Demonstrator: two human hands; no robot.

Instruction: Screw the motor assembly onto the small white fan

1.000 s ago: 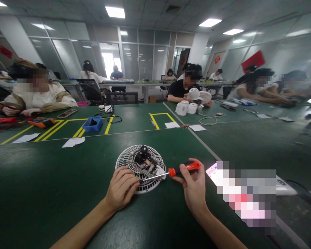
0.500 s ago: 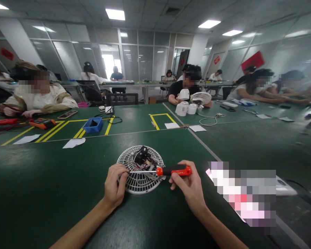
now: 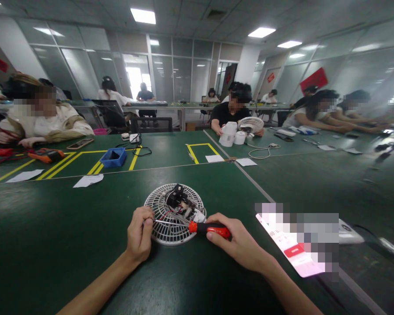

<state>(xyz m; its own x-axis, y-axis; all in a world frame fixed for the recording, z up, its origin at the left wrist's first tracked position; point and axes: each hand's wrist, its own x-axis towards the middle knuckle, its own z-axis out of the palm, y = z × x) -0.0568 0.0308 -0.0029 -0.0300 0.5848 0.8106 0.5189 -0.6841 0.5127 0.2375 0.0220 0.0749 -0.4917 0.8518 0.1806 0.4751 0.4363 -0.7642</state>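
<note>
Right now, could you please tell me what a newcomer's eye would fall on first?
Probably the red-and-black screwdriver in the right hand, its tip at the left hand. Then the white fan grille on the green table, and the lit smartphone at right.

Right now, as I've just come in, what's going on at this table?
The right hand holds a red-and-black screwdriver by its handle, its shaft pointing toward the left hand, which is closed at the tip; whether anything small is pinched there is hard to tell. Under the shaft, a round white grille lies on the green table with a wired mechanism on it. Across the table, a co-worker leans over another white grille.
</note>
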